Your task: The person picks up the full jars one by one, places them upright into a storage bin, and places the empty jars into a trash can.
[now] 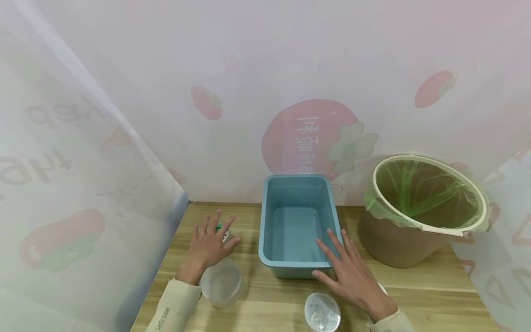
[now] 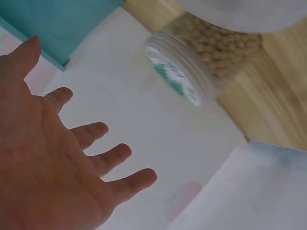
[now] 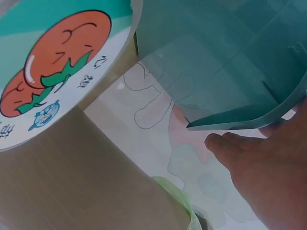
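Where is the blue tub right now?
In the head view, the blue tub stands centrally on the table, left of the lined bin, near the right hand.

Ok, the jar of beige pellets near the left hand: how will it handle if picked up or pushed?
The jar is probably weighty for its size, given the many pellets inside. Its round shape suggests it could roll if tipped over. It looks smooth-sided, so it may slip.

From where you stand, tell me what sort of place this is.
Probably a screened-off work corner: printed sheeting borders three sides of a wood-grained tabletop holding a blue bin and a lined bucket.
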